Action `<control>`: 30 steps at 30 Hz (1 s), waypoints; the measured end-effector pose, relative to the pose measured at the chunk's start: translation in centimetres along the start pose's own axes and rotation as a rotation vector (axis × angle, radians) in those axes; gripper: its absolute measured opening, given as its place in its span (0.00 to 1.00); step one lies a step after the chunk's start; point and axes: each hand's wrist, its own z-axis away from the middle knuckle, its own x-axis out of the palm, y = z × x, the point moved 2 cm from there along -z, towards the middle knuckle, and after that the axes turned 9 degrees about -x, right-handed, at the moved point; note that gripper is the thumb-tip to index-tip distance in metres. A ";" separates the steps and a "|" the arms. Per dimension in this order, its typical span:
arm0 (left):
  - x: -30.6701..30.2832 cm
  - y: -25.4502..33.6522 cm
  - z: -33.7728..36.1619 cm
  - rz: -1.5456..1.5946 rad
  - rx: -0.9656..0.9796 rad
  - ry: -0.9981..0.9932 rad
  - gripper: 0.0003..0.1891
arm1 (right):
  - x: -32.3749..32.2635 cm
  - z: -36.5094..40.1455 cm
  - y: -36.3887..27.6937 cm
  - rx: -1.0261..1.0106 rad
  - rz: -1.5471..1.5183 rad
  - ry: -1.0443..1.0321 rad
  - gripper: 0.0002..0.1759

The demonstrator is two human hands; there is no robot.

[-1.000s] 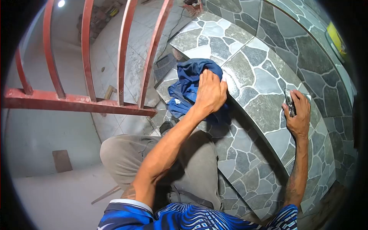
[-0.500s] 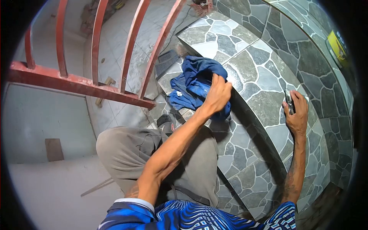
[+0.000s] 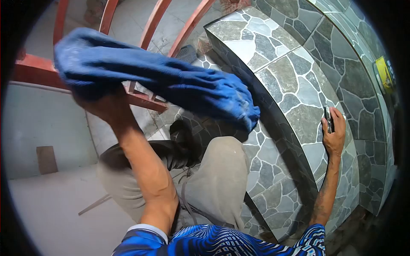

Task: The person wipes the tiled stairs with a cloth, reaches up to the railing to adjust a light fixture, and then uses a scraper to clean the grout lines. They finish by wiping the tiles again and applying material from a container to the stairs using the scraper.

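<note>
A blue cloth (image 3: pixel 171 74) stretches through the air from the red railing toward the stone-patterned step, blurred by motion. My left hand (image 3: pixel 102 104) grips its left end, the fingers partly hidden under the fabric. The cloth's other end hangs loose beside the step's dark riser. On the upper step (image 3: pixel 307 115), at the right, my right hand (image 3: pixel 335 132) is closed around a small dark, flat object (image 3: pixel 328 119) held against the tile. What that object is cannot be made out.
The red metal railing (image 3: pixel 149 25) crosses the upper left, behind the cloth. A yellow container (image 3: pixel 383 74) stands at the far right on a ledge. My bent knees are below, near the step edge. A brown rectangular piece (image 3: pixel 46 160) is at the left.
My left hand has lifted the crumpled blue cloth off the lower step and swung it left, so it is now stretched out. My right hand still holds the dark object.
</note>
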 end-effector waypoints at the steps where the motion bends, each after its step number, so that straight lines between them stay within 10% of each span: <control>1: -0.6 -0.8 -1.5 -0.040 0.022 0.019 0.23 | 0.1 0.0 0.0 0.001 0.007 0.003 0.24; 6: -0.5 -9.7 -0.7 -0.265 -0.069 0.063 0.25 | 0.3 0.2 0.0 0.028 0.032 -0.027 0.23; 13: 9.7 -18.9 17.7 -0.413 -0.358 -0.194 0.28 | 0.7 0.2 -0.2 0.030 0.100 -0.072 0.22; 18: 18.5 -19.6 26.2 -0.330 -0.493 -0.391 0.31 | 1.0 -0.3 -1.0 0.067 0.135 -0.078 0.22; 22: 19.6 -21.8 23.9 -0.139 -0.596 -0.158 0.21 | 1.4 -0.4 -0.6 0.073 0.155 -0.089 0.22; 23: 19.3 -20.7 28.0 -0.857 -0.145 -0.297 0.21 | 1.3 -0.3 -0.9 0.086 0.166 -0.098 0.22; 29: 21.5 -13.1 40.9 -0.226 -0.709 -0.408 0.22 | 1.1 0.4 -0.1 0.091 0.178 -0.129 0.22; 30: 21.8 -14.0 41.1 -0.314 -0.534 -0.322 0.22 | 1.2 0.3 0.0 0.083 0.184 -0.134 0.22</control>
